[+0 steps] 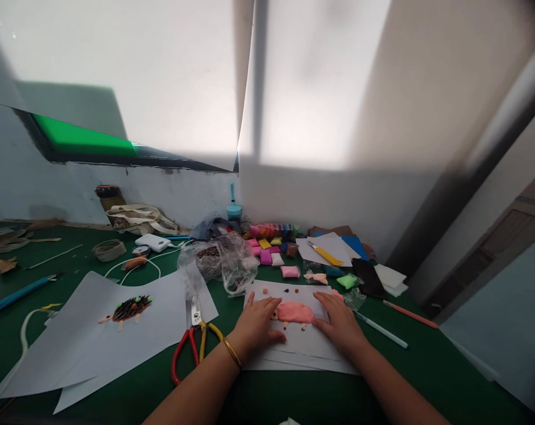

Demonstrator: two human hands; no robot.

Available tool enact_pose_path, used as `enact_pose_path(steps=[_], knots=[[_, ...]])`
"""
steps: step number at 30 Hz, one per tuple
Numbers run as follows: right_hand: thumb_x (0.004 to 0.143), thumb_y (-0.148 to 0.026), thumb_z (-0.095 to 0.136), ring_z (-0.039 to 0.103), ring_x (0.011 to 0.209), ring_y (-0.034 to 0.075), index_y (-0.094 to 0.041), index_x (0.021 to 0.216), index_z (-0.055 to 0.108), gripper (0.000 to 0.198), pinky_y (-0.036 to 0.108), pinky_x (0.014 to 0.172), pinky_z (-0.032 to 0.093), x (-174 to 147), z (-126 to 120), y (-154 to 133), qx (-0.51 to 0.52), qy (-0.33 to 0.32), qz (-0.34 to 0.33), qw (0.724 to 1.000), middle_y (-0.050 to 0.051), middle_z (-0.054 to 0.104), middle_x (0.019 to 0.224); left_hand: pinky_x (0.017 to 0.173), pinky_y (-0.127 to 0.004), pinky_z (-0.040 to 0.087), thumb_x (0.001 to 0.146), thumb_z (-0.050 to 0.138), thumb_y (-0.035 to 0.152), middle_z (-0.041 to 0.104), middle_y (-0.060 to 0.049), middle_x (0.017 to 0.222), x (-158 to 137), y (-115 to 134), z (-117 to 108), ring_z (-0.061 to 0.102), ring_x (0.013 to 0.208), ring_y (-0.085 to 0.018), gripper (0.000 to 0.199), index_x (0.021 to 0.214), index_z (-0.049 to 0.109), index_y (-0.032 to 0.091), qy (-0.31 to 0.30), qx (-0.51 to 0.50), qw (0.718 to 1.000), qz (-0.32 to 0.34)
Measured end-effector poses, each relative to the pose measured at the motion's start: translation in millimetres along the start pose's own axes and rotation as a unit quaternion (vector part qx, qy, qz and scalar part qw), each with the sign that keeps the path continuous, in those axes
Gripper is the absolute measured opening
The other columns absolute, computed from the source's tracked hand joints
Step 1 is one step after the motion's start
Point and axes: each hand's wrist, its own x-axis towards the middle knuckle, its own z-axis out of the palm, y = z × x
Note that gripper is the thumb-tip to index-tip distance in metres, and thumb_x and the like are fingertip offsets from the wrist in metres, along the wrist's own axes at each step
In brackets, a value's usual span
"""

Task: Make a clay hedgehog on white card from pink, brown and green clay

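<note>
I'm looking through the head camera at a pink figure (294, 312) that is lying flat on a white sheet (312, 353), between the two hands, its short dark-tipped legs pointing toward the wearer. The left hand (258, 323) is resting palm down with fingers stretched and thumb apart, gripping nothing that I'm seeing, its fingertips partly covering the figure's head. The right hand (342, 324) is spreading flat at the other end, fingers reaching just beside the body; I'm not able to tell whether it is touching. Above the figure, a pale ball (265, 290), a black bit (286, 290) and a brown ball (296, 290) are sitting in a row. Beyond the sheet, a pink packet (290, 271) and a green packet (348, 281) are lying near a yellow cutter (327, 255). A white pen (382, 330) is lying right of the right hand. Left of the left hand, scissors (197, 317) are resting by a clear bag (238, 254), and farther out a spiny figure (132, 310) is lying on paper (81, 342).
</note>
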Motion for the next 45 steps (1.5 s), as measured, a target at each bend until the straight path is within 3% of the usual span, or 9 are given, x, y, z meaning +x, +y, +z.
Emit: enact_pose_path(steps=[3,5,12,16,20,26,45], knots=[[0.077,-0.042,0.055,0.043,0.122,0.025,-0.022,0.103,0.062,0.034,0.04,0.102,0.03,1,2,8,0.037,0.021,-0.001,0.999,0.008,0.054,0.128,0.111,-0.052,0.0,0.06,0.068,0.063,0.049,-0.009,0.135,0,1,-1,0.041,0.126,-0.029,0.091,0.137,0.036,0.027,-0.002,0.001,1.0,0.0],[0.074,-0.04,0.059,0.047,0.117,0.025,-0.022,0.083,0.062,0.021,0.04,0.101,0.032,1,2,13,0.047,0.028,-0.003,0.998,0.007,0.058,0.12,0.111,-0.052,0.0,0.061,0.068,0.062,0.049,-0.009,0.135,0,1,-1,0.04,0.127,-0.029,0.091,0.137,0.036,0.027,-0.004,0.001,1.0,-0.001],[0.067,-0.037,0.066,0.051,0.108,0.026,-0.022,0.073,0.056,0.019,0.039,0.093,0.037,6,4,7,0.041,0.035,0.01,0.998,0.006,0.061,0.106,0.111,-0.05,0.001,0.06,0.068,0.064,0.05,-0.009,0.134,1,1,-2,0.041,0.126,-0.028,0.094,0.139,0.034,0.027,-0.01,0.005,1.0,-0.001],[0.075,-0.038,0.058,0.052,0.107,0.025,-0.021,0.075,0.062,0.017,0.039,0.093,0.039,4,2,8,0.057,0.044,0.003,0.997,0.006,0.063,0.106,0.111,-0.051,0.0,0.06,0.068,0.064,0.049,-0.01,0.135,1,-1,1,0.04,0.127,-0.028,0.094,0.139,0.033,0.027,-0.011,0.007,1.0,-0.003],[0.086,-0.04,0.042,0.05,0.115,0.025,-0.025,0.091,0.071,0.033,0.043,0.099,0.036,-10,-1,8,0.055,0.031,-0.017,0.998,0.007,0.061,0.119,0.111,-0.051,0.001,0.059,0.068,0.064,0.049,-0.01,0.134,2,-3,2,0.04,0.127,-0.028,0.095,0.139,0.033,0.027,-0.008,0.005,1.0,-0.004],[0.088,-0.038,0.037,0.041,0.127,0.028,-0.031,0.111,0.066,0.037,0.051,0.102,0.033,-30,2,-3,0.005,-0.006,-0.031,0.999,0.0,0.053,0.133,0.111,-0.051,0.001,0.06,0.067,0.064,0.05,-0.009,0.134,0,0,0,0.041,0.126,-0.028,0.093,0.138,0.034,0.026,-0.007,0.008,1.0,-0.005],[0.088,-0.037,0.036,0.036,0.132,0.024,-0.03,0.114,0.064,0.039,0.049,0.105,0.032,-23,6,-1,0.018,-0.023,-0.012,1.0,0.001,0.048,0.137,0.111,-0.052,0.0,0.06,0.067,0.064,0.049,-0.011,0.134,1,1,0,0.04,0.127,-0.03,0.093,0.139,0.034,0.027,-0.014,0.006,1.0,-0.012]])
